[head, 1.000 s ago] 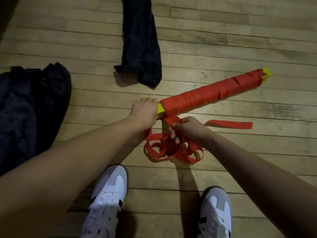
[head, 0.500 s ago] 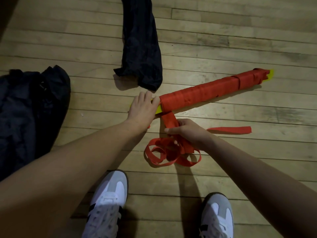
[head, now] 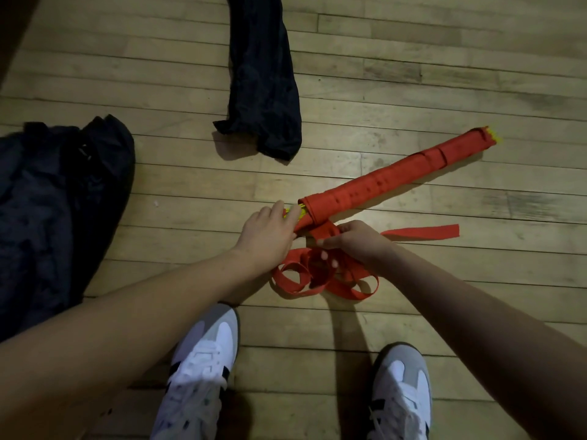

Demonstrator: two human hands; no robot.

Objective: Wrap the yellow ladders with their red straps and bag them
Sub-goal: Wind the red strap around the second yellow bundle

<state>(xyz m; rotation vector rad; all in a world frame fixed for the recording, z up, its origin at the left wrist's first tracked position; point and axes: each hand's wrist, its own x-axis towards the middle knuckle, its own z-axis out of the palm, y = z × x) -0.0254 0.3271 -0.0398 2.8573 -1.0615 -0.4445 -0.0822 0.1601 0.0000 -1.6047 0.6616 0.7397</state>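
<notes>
L hand (head: pixel 268 231) presses flat, fingers straight, on ladder (head: pixel 394 182) near end to pin it on floor (head: pixel 413 74) while R hand (head: pixel 352 239) pinches strap (head: pixel 320 277) taut for next wrap.

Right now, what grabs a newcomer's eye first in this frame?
The red-wrapped ladder bundle lying diagonally across the wooden floor, yellow showing at both ends. At its near end the left hand rests on the bundle while the right hand pinches the loose red strap, which lies coiled just ahead of the white sneakers. Two dark bags lie at left and top centre.
</notes>
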